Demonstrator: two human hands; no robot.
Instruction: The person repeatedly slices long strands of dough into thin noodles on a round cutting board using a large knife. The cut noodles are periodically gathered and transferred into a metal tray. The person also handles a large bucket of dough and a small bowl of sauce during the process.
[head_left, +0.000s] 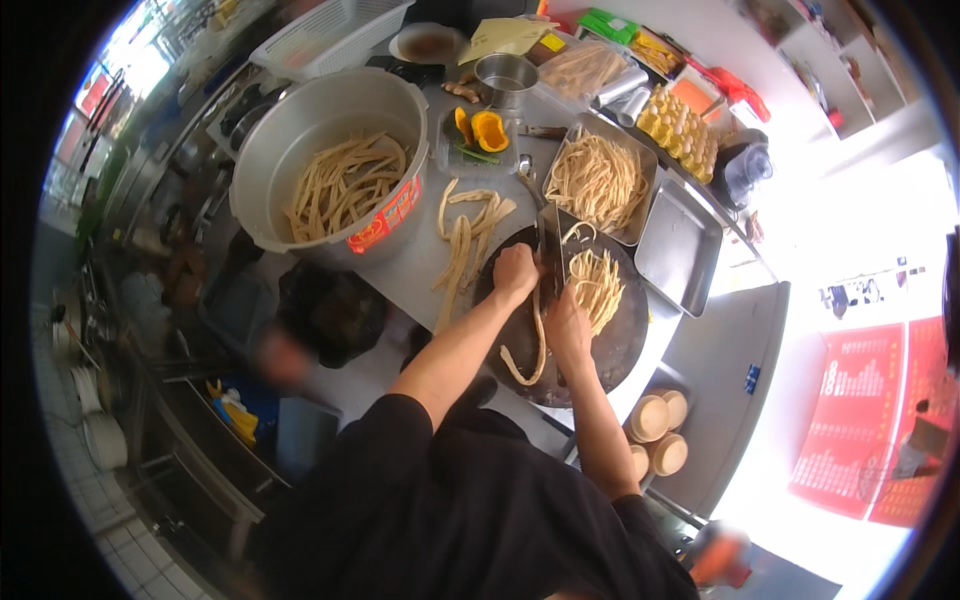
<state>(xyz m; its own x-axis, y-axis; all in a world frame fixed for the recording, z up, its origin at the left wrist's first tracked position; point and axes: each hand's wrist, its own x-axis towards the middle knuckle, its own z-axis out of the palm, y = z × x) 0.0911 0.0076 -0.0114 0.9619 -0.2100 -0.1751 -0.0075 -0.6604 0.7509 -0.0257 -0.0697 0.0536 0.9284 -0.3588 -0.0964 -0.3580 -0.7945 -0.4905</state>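
My right hand (568, 326) grips a cleaver (553, 244), its blade upright over a round dark chopping board (510, 360). Close against the blade's left side, my left hand (516, 271) has its fingers curled onto a pale bean curd stick (537, 341). That stick trails towards me and hooks left; its far end is hidden by the hand and blade. A heap of cut bean curd strips (598, 289) lies on the board, right of the cleaver. Several uncut bean curd sticks (466, 232) lie on the metal table left of the board.
A large plastic tub (262, 172) holds more sticks. Cut strips fill a metal tray (652, 169) behind the board, beside another metal tray (679, 244). A clear container (450, 161) holds cut pumpkin. Egg trays (679, 135) stand at the back. Bamboo steamers (651, 418) sit lower right.
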